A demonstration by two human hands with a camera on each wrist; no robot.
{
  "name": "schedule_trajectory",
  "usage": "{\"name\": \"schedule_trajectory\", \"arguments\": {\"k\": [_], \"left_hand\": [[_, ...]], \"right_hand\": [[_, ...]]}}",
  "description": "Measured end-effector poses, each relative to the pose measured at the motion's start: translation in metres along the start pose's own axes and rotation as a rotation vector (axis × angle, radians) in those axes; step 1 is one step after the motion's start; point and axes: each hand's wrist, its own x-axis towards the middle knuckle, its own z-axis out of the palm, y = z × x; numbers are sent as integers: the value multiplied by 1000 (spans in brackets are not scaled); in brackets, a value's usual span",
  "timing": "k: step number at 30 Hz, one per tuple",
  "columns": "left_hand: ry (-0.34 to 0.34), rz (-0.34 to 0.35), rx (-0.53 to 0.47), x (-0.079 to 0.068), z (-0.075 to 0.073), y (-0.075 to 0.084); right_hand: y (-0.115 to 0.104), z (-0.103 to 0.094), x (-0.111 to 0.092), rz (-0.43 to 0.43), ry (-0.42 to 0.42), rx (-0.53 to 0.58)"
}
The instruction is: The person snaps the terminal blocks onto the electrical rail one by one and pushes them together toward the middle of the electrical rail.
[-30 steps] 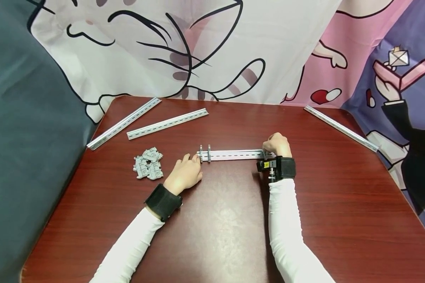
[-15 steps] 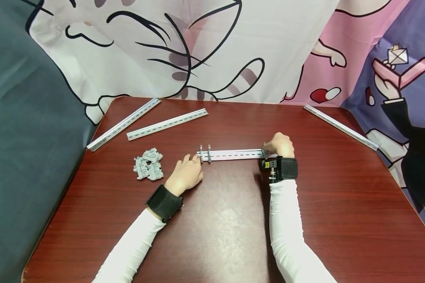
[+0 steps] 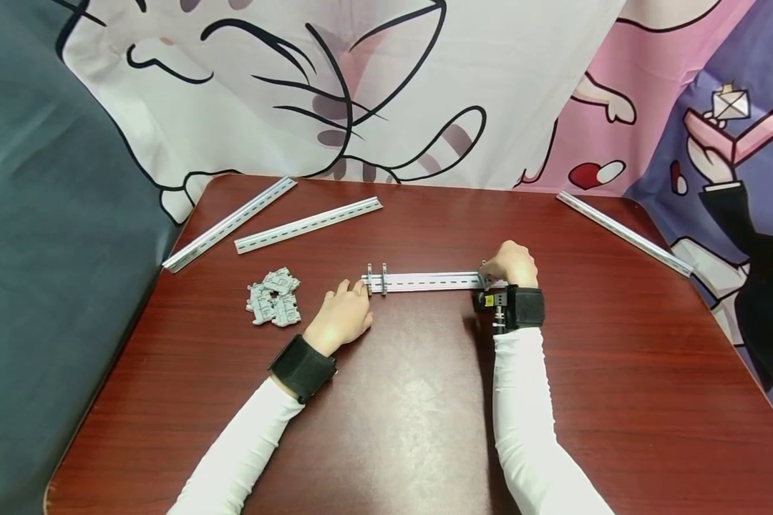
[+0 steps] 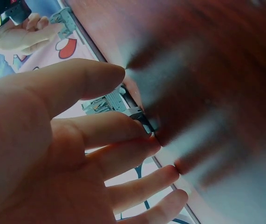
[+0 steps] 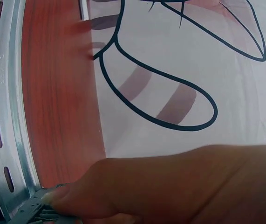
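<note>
A slotted metal DIN rail [image 3: 431, 282] lies crosswise mid-table. Two grey clip-on end brackets [image 3: 383, 280] stand upright near its left end. My left hand [image 3: 340, 315] is at that end, its fingers extended and fingertips by the rail; in the left wrist view nothing is gripped between thumb and fingers. At the right end my right hand [image 3: 512, 263] pinches another grey end bracket [image 5: 32, 210] against the rail. The right wrist view shows the thumb [image 5: 84, 196] pressing on this bracket, whose lower part is cut off by the frame.
A small pile of grey brackets [image 3: 274, 297] lies left of my left hand. Two more rails, a near one [image 3: 309, 225] and a slanted one [image 3: 228, 225], rest at the back left. Another rail [image 3: 625, 234] lies along the back right edge. A printed curtain [image 3: 425, 86] hangs behind the table.
My right hand has shifted very slightly to the right while keeping hold of the end bracket. The left hand and the rail stay in place.
</note>
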Motion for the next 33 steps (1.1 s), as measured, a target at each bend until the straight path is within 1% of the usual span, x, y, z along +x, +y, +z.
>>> {"name": "schedule_trajectory", "arguments": {"k": [5,10,15,19,23,27,29,33], "left_hand": [[-1,-4,-7,0,1,1],[-1,-3,-13,1,2,1],[5,-7,-17,1,2,0],[4,-8,-14,0,2,1],[0,-10,-13,0,1,1],[9,-12,-11,-1,1,2],[9,-14,-14,-1,1,2],[2,-17,-24,-1,1,2]], "right_hand": [[-5,4,-1,-46,-6,1],[-12,6,-2,-55,-7,-33],[-14,8,-2,-128,-11,-27],[-22,13,-3,-169,-28,-34],[-31,16,-4,-164,-39,-44],[-35,18,-7,-135,-43,-58],[-36,18,-9,-118,-24,-54],[-46,20,-18,-113,92,-23]]}}
